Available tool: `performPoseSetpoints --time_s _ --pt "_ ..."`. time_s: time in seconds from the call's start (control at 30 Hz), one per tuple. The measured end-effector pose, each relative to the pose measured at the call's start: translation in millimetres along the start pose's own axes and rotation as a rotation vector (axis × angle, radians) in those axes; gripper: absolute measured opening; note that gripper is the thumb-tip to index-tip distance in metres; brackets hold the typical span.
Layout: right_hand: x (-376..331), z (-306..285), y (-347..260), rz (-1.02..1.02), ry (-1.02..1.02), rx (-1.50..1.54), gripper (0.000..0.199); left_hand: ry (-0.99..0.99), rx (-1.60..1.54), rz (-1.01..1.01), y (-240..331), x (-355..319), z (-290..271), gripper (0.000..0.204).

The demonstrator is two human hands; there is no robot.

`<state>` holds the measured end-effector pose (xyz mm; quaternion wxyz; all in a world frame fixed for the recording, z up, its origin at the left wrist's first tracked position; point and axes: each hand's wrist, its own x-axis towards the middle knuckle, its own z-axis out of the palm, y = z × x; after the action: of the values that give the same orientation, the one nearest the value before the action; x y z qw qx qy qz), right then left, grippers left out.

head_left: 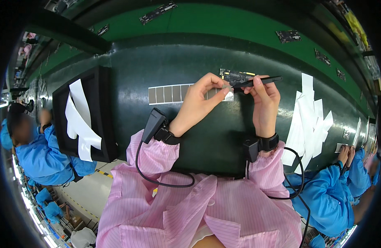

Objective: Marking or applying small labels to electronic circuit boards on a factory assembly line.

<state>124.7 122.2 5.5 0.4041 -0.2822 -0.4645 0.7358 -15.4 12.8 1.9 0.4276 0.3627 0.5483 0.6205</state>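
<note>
My left hand is over the right part of a strip of dark grey rectangular stickers on white backing, which lies flat on the dark green bench. Its thumb and index finger are pinched together at the strip's right end, where a small greyish bit shows between the tips, too small to name. Black tweezers are gripped in my right hand, their points turned left and close to my left fingertips. Just beyond both hands lies a black circuit board with yellow patches, partly covered by my right fingers.
At left a black tray holds white paper strips. More white strips are heaped at right. Several circuit boards, one a black board, lie on the green belt beyond the bench. Co-workers in blue sit on both sides. Cables hang from my wrist bands.
</note>
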Motion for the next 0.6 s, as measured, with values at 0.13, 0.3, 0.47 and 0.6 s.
performPoseSetpoints --time_s 0.13,0.3,0.47,0.6 --pt "-1.0 0.4 -0.4 -0.016 -0.01 -0.005 0.015 -0.033 -0.018 0.018 -1.1 0.5 0.0 0.008" --pt "-3.3 5.2 -4.2 -0.033 0.01 -0.03 0.013 -0.022 -0.078 0.037 1.8 0.5 2.5 0.009" --pt "-3.4 5.6 -4.5 -0.055 0.009 -0.046 0.012 -0.025 -0.138 -0.012 2.8 -0.4 1.7 0.013" --pt "-3.7 4.5 -3.7 -0.068 0.001 -0.064 0.012 -0.016 -0.195 -0.065 2.8 -0.6 1.0 0.01"
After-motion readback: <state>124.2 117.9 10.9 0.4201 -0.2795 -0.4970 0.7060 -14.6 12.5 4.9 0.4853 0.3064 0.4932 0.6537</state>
